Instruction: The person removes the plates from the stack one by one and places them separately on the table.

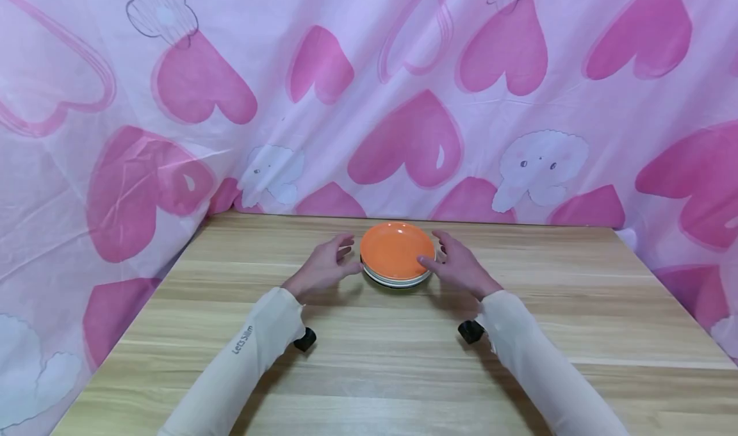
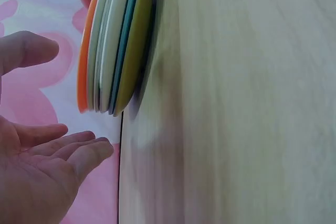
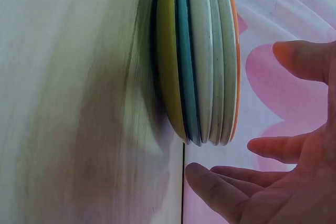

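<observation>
A stack of plates stands on the wooden table, with an orange plate (image 1: 394, 250) on top. Below it come several pale plates (image 2: 109, 51), then a teal plate (image 3: 187, 66) and a yellow plate (image 3: 169, 59) at the bottom. My left hand (image 1: 325, 266) is just left of the stack, its fingers spread and relaxed. On the other side, my right hand (image 1: 461, 267) hovers with its thumb in front of the orange rim in the head view. Both wrist views show gaps between the hands and the plates; neither hand grips anything.
The wood-grain table (image 1: 380, 372) extends around the stack, its back edge close behind the plates. A pink cloth with hearts (image 1: 403, 141) hangs behind and along the sides. Small black devices (image 1: 305, 340) sit under both wrists.
</observation>
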Demonstrator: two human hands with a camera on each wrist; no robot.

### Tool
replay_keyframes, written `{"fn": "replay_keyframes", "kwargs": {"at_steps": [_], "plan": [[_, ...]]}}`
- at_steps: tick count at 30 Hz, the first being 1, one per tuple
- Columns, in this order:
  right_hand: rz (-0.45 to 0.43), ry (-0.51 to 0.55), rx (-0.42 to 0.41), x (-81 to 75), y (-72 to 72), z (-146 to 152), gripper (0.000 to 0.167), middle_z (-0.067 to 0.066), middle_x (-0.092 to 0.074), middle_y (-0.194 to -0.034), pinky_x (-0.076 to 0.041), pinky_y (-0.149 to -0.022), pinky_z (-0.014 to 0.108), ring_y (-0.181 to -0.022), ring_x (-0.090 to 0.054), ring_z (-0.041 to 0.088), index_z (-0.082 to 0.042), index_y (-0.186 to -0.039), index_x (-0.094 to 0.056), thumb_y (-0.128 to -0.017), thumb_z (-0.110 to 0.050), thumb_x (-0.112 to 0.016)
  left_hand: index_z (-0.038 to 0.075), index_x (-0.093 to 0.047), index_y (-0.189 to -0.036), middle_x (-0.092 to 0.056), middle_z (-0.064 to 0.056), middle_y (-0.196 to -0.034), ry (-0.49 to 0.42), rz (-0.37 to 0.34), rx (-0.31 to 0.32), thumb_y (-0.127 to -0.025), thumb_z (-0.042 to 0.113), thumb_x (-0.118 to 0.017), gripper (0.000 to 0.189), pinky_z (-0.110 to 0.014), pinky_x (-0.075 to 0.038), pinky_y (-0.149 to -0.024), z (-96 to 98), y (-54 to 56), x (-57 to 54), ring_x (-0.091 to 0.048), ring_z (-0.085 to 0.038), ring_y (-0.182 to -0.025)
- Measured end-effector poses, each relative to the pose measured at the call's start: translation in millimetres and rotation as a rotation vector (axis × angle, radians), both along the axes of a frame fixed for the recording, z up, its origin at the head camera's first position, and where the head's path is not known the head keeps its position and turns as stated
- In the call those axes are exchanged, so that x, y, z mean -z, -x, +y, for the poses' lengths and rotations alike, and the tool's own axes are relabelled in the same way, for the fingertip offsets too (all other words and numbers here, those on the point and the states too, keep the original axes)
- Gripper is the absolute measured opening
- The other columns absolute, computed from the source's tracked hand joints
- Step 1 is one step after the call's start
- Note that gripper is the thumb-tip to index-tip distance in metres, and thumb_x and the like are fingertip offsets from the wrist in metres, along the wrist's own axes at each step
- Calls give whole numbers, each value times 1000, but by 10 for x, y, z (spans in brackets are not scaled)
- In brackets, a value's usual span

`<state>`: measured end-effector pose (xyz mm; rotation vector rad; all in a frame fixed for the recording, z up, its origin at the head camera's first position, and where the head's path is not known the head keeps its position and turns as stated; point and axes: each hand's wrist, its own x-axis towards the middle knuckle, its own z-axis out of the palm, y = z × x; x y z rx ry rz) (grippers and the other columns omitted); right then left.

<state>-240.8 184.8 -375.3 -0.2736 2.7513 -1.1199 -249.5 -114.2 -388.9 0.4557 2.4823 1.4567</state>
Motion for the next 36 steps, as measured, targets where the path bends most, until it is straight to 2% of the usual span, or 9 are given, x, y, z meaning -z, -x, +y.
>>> {"fn": "replay_keyframes", "kwargs": {"at_steps": [4, 9, 16, 20, 27, 36], "plan": [[-27, 34, 11, 5, 19, -14, 80, 24, -29, -162, -36, -117, 58, -147, -35, 45, -2, -158, -22, -98, -38, -60, 4, -27, -157, -35, -17, -161, -37, -25, -3, -92, 22, -70, 79, -45, -37, -119, 36, 0, 9, -39, -34, -148], [-45, 67, 30, 38, 36, -26, 73, 25, -32, -161, -36, -117, 55, -146, -37, 44, 0, -157, -23, -99, -26, -60, 0, -30, -154, -37, -19, -160, -64, -3, 7, -91, 17, -71, 77, -42, -37, -119, 88, 16, 21, -41, -32, -147], [-14, 89, 29, 88, 44, -44, 67, 26, -39, -156, -36, -118, 54, -144, -41, 43, 3, -152, -31, -96, -17, -60, -1, -35, -151, -41, -20, -157, -110, 14, 28, -91, 12, -70, 71, -40, -38, -119, 129, 39, 69, -43, -32, -146], [2, 77, 29, 93, 42, -66, 64, 26, -43, -154, -35, -119, 54, -143, -42, 42, 4, -150, -35, -94, -15, -60, 0, -38, -150, -43, -18, -157, -116, 19, 32, -91, 11, -70, 68, -38, -39, -118, 148, 39, 88, -44, -30, -145], [-17, 92, 38, 88, 33, -95, 65, 25, -44, -153, -34, -120, 54, -145, -40, 40, 4, -149, -36, -93, -14, -61, 3, -41, -149, -46, -13, -155, -147, -17, -8, -91, 12, -71, 65, -34, -40, -116, 196, 41, 79, -46, -25, -144], [-32, 92, 39, 48, 45, -81, 65, 25, -41, -155, -36, -118, 54, -143, -42, 42, 4, -149, -35, -92, -15, -61, 1, -41, -149, -46, -17, -154, -145, -25, -42, -91, 8, -67, 64, -37, -43, -114, 234, 67, 47, -48, -26, -142]]}}
